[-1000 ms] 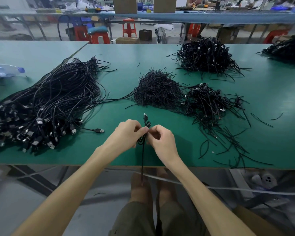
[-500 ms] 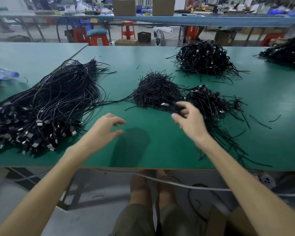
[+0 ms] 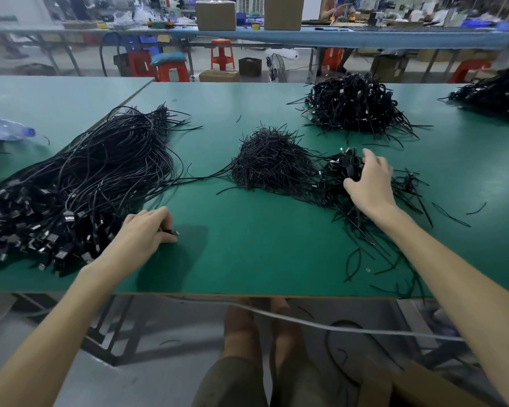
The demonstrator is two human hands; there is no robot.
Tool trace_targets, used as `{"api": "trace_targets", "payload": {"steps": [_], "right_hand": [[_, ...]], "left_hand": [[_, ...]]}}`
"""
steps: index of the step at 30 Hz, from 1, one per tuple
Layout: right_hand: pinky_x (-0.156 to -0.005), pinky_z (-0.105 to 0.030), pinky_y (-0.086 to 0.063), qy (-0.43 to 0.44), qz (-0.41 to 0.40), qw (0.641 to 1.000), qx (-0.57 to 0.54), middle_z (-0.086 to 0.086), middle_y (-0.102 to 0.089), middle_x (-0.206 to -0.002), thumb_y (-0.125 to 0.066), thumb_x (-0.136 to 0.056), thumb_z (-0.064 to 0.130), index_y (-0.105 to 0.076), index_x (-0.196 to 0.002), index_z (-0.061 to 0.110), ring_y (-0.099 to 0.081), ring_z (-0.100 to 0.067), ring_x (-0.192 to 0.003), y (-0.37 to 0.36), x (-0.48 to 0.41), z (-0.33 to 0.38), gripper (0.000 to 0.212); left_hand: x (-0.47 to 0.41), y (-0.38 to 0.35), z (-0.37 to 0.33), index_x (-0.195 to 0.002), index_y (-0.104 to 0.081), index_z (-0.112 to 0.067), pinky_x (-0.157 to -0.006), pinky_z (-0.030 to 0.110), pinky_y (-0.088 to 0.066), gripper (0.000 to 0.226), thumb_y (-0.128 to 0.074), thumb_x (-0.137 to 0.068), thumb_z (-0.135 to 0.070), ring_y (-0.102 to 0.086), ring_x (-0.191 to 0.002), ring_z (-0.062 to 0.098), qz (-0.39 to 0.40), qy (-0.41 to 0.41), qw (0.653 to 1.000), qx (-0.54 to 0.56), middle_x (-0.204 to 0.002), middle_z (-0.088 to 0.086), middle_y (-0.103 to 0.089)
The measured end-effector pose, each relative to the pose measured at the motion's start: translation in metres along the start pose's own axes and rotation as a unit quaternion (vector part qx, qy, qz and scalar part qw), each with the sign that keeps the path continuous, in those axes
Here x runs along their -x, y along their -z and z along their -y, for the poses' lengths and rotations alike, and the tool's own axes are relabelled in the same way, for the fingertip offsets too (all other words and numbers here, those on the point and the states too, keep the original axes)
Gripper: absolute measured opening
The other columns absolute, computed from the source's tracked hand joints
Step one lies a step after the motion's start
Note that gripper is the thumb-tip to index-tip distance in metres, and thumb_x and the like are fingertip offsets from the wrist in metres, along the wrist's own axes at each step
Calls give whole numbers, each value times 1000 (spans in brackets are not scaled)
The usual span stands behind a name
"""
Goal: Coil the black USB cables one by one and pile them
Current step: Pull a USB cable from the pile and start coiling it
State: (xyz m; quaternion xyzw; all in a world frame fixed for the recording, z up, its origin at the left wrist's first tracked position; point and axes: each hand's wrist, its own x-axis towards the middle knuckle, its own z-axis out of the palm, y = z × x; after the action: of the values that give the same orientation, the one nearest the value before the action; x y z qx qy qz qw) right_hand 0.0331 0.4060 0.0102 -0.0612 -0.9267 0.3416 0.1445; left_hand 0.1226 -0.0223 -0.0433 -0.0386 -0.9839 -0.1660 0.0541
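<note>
A big heap of loose black USB cables lies on the left of the green table. My left hand rests at that heap's near right edge and pinches a cable's plug against the table. My right hand reaches over the small pile of coiled cables at centre right. Its thumb and fingers curl round a coiled cable that sits on top of the pile.
A mound of short black ties sits mid-table, touching the coiled pile. Loose ties are scattered at the front right. Larger coiled piles lie at the back and far right. A plastic bottle lies at the left.
My hands parted after working one cable together. The right hand carried the coil out to the pile; the left moved left and took a plug at the loose heap's edge.
</note>
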Motion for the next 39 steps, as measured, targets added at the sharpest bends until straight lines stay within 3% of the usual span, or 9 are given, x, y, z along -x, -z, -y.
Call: {"api": "trace_targets", "payload": {"steps": [6, 10, 13, 17, 22, 25, 32, 36, 39], "right_hand": [[-120, -36, -27, 142, -22, 989, 16, -7, -39, -148, -60, -91, -2, -39, -151, 10, -28, -20, -140, -10, 36, 9, 65], [-116, -32, -33, 274, 126, 953, -20, -2, -54, -138, -68, -87, -1, -53, -142, 17, -42, -12, -124, -24, 87, 26, 59], [-88, -36, -54, 190, 282, 912, -230, 0, -67, -105, -72, -76, 1, -72, -109, 26, -60, -22, -98, -35, 122, 35, 41], [-63, -20, -49, 126, 246, 912, -303, -9, -51, -65, -42, -99, 3, -59, -69, 13, -47, -15, -71, -64, 148, 40, 35], [-87, -28, -56, 84, 357, 813, -452, -12, -70, -98, -43, -103, -1, -60, -109, 2, -66, -18, -95, -61, 168, 52, 19], [-92, -33, -48, 44, 361, 792, -491, -18, -65, -88, -42, -98, -7, -60, -88, 5, -60, -20, -92, -60, 175, 58, 24], [-79, -36, -44, 308, 276, 903, -117, 10, -58, -69, -47, -103, 45, -61, -73, 14, -52, -14, -77, -42, 162, 31, 46], [-69, -42, -39, 325, 222, 919, 26, -4, -59, -67, -39, -92, 69, -57, -67, 12, -52, -26, -67, -29, 146, 31, 65], [-58, -33, -32, 269, 227, 934, -52, 9, -45, -50, -57, -97, 50, -45, -55, 29, -37, -8, -49, -21, 139, 33, 48]], "left_hand": [[14, -26, -88, -90, -52, -18, -61, 33, -53, 21, -72, -91, -11, -61, -58, 13, 76, -1, 953, 294, -75, -7, -71], [25, -43, -163, -93, -51, -15, -63, 21, -45, 17, -68, -96, -15, -54, -65, 7, 102, -90, 910, 392, -77, -9, -64], [30, -33, -193, -102, -60, -7, -65, 21, -43, 8, -60, -100, -14, -50, -66, 4, 110, -134, 842, 511, -79, -8, -61], [45, -19, -204, -103, -72, -15, -74, 40, -34, 22, -54, -103, -27, -40, -67, 14, 116, -150, 781, 596, -74, 4, -48], [52, -6, -204, -79, -60, -17, -62, 27, -38, 35, -47, -102, -39, -42, -58, 21, 96, -137, 738, 653, -66, 3, -51], [51, 2, -199, -70, -51, -16, -49, 31, -31, 47, -42, -99, -52, -34, -49, 20, 113, -113, 733, 662, -53, 1, -43], [51, 14, -179, -71, -45, -18, -53, 27, -20, 46, -32, -107, -42, -20, -48, 12, 155, -67, 652, 739, -48, -8, -27], [57, 15, -167, -71, -56, -10, -52, 29, -38, 47, -41, -107, -37, -41, -45, 18, 242, -162, 796, 531, -49, 1, -51], [60, -1, -164, -75, -61, -21, -58, 27, -45, 40, -42, -107, -37, -56, -52, 7, 209, -185, 925, 256, -64, -15, -67]]}}
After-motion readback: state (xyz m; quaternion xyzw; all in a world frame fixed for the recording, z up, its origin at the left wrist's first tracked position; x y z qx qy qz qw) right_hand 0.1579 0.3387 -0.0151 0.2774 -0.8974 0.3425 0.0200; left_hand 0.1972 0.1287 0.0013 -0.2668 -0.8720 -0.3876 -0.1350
